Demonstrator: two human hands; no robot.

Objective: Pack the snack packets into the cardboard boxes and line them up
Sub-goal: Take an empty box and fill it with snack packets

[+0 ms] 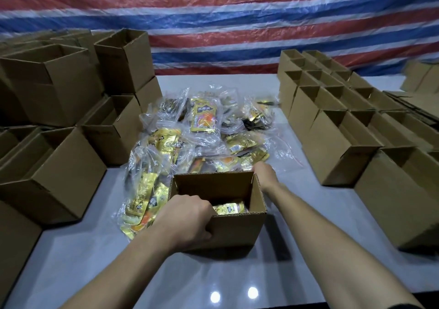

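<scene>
**Operator:** Where is the box being packed?

**Inspector:** The open box stands at the middle of the worktop, nearer the near edge than the far one. One gold snack packet lies on its floor.

**Operator:** What is the grip state?

**Inspector:** The left hand clamps the near-left corner. Its fingers curl over the rim into the box, and the thumb is on the outer front wall. The right hand is at the far-right corner. Its fingers drop behind the far wall, so it cannot be told whether they grip.

**Operator:** What surrounds the box?

**Inspector:** The heap of bagged packets lies against the far wall and the left wall and runs toward the far edge. The stacked boxes stand along the left edge. The rows of boxes stand side by side along the right edge with their tops open. Flattened cardboard lies beyond them toward the far-right corner. A striped tarpaulin hangs behind the far edge.

**Operator:** What obstructs the box?

**Inspector:** The heap blocks the far and left sides of the box. On the right, a strip of worktop separates the box from the rows.
</scene>
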